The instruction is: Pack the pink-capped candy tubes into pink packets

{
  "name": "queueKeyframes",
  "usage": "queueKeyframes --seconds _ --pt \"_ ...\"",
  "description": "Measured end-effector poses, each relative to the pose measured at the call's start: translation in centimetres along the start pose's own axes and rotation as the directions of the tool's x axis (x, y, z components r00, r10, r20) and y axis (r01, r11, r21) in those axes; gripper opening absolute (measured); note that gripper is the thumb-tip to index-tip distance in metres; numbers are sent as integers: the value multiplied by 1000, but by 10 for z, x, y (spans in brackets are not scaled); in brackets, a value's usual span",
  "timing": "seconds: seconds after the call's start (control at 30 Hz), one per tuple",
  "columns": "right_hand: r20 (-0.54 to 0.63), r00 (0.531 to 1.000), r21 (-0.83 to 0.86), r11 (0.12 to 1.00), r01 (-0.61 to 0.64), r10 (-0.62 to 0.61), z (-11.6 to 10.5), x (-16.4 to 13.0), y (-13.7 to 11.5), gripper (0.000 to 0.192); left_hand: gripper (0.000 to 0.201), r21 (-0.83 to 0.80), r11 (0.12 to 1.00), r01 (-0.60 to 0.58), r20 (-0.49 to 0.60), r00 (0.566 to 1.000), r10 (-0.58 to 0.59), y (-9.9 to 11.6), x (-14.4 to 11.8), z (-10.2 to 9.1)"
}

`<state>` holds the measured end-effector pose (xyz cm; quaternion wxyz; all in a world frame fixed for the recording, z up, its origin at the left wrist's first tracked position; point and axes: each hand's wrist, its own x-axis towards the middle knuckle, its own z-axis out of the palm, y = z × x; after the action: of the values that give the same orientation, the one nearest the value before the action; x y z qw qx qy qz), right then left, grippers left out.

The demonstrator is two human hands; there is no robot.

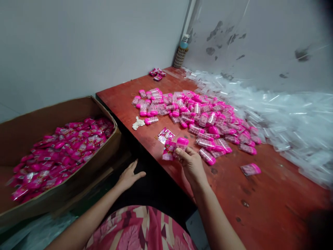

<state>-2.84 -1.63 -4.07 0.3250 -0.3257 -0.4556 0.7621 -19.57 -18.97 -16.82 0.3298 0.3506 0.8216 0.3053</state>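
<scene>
My right hand (pixel 191 163) is closed, its thumb and fingers pinching a small pink-capped clear container (pixel 182 142) together with a printed pink wrapper (pixel 168 150). Just beyond them, another printed wrapper (pixel 166 134) lies flat on the red table (pixel 262 205). Over the dark gap between table and carton, my left hand (pixel 130 176) is open, fingers stretched out and thumb apart, holding nothing. A large heap of pink-capped containers (pixel 197 109), filled with small pink balls, spreads across the table. One separate container (pixel 250 169) lies to the right of my right hand.
At left, a cardboard carton (pixel 114 130) holds many pink wrapped packs (pixel 70 146). A mound of clear plastic pieces (pixel 293 118) lies along the right wall. A crumpled white scrap (pixel 138 123) is near the table edge. A bottle (pixel 185 41) stands in a woven holder (pixel 180 57) at the far corner.
</scene>
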Motion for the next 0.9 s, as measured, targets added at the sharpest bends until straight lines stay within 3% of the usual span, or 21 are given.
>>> queueKeyframes --seconds 0.1,0.17,0.23,0.3,0.4,0.5,0.57,0.7,0.9 --pt "2 1000 35 999 -30 30 4 -1 -2 10 56 -87 996 -21 209 977 39 -20 5 -19" --pt "-1 999 32 998 -47 47 6 -2 -3 10 38 -83 996 -28 268 962 49 -15 0 -38" --pt "10 998 17 998 -56 56 8 -3 -1 9 26 -86 996 -28 218 975 46 6 -8 -53" --pt "32 997 9 998 -64 64 12 -4 1 9 30 -263 964 -48 142 986 87 42 -14 -60" --pt "67 993 5 995 -95 94 17 -6 2 11 45 -673 740 25 211 965 159 101 -15 -55" --pt "79 990 -26 993 -116 117 18 -7 2 12 36 -815 571 96 264 940 219 139 -10 -42" --pt "91 988 -44 992 -120 123 14 -8 2 11 32 -834 540 115 265 941 209 146 -7 -34" --pt "112 985 -66 990 -121 128 7 -8 2 8 32 -827 543 148 281 944 171 143 -5 -22" --pt "79 991 -68 992 -106 111 15 -14 -5 9 32 -867 461 189 287 945 154 144 -7 -15"
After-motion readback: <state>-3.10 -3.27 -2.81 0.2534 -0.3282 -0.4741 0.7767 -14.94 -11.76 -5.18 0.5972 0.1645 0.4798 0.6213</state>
